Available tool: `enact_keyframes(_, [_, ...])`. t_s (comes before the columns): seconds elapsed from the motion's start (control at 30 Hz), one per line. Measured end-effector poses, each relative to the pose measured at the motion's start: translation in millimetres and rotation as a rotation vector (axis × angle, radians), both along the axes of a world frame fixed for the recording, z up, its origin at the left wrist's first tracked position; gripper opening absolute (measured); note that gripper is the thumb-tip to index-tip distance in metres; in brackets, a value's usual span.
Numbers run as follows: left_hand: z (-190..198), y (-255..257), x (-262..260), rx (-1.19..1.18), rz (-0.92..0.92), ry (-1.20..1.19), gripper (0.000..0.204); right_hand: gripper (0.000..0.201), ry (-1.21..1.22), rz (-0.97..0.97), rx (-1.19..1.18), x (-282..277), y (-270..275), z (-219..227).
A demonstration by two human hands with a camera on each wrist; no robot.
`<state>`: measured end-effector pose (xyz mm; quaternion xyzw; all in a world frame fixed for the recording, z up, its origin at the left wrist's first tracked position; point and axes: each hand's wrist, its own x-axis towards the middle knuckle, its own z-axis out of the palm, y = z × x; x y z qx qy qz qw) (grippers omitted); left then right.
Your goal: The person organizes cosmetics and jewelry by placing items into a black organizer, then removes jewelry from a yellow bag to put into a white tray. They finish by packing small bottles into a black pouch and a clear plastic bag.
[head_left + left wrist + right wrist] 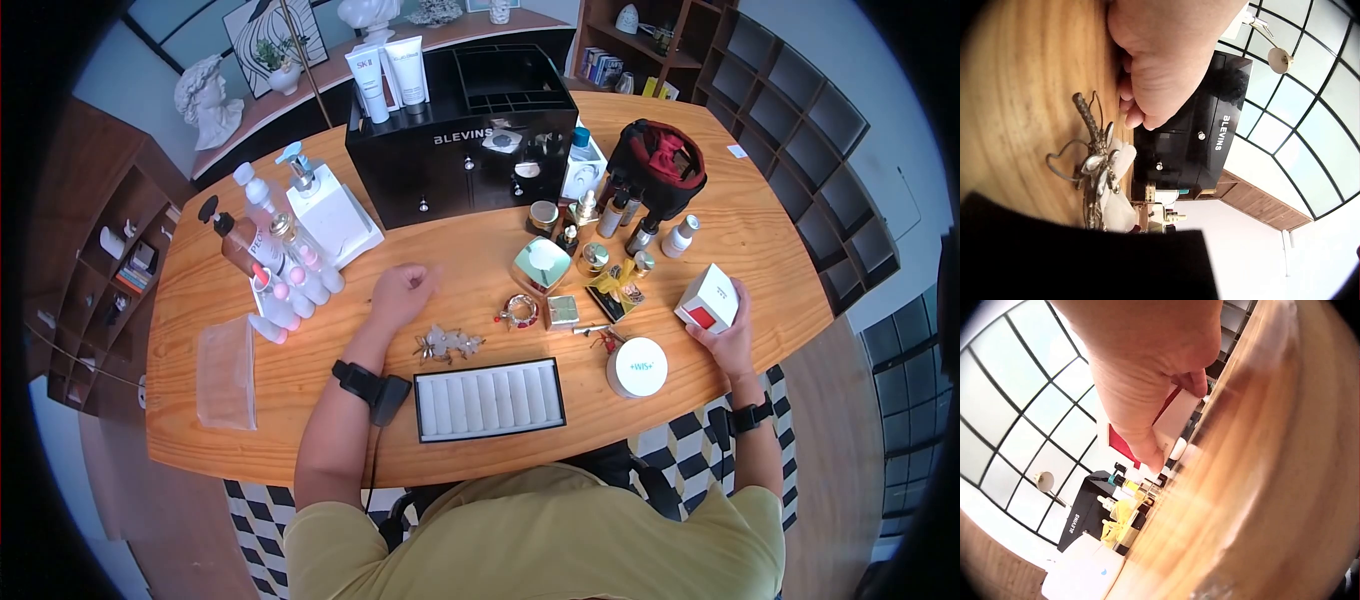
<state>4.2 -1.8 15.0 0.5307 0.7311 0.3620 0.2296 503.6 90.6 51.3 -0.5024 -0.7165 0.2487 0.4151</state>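
At the table's right side, my right hand [730,338] grips a white box [711,297] with a red patch. In the right wrist view that hand [1141,394] has thumb and fingers on either side of the box [1175,419]. My left hand [403,292] rests on the wood left of centre, holding nothing, its fingers loosely curled. Nearest to it lies a hair ornament [448,343] with pale petals, whose metal twigs [1099,162] show in the left wrist view beside the hand [1166,56]. A white round jar [637,368] stands left of the box.
A black BLEVINS organizer [460,160] stands at the back. Several pump bottles [245,243] are on the left, beside a clear pouch [227,375]. A grey-lined tray [490,400] lies at the front edge. Small jars, a green-lidded jar [541,264] and a black-red bag [657,165] stand right of centre.
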Motion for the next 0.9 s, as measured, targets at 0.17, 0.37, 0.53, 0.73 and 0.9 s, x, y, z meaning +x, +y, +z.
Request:
enact_keyframes(0.17, [0.0,-0.7,1.4,0.052,-0.011,-0.008,0.041,0.095,-0.009,0.011,0.031,1.2,3.6,-1.1])
enact_keyframes(0.37, [-1.6,0.1,0.5,0.062,-0.017,0.034,0.042,0.096,-0.052,0.108,0.132,-16.1,8.3,36.4])
enact_keyframes(0.53, [-0.8,1.4,1.3,0.041,-0.007,0.039,0.042,0.094,-0.157,0.156,0.211,-34.6,10.0,59.8])
enact_keyframes(0.73, [-0.5,0.6,2.2,0.056,0.002,-0.013,0.040,0.094,-0.131,0.203,0.184,-47.7,14.3,61.6])
enact_keyframes(0.9, [-6.6,3.1,-0.3,0.076,0.001,-0.025,0.041,0.099,-0.162,0.248,0.134,-69.7,20.7,83.1])
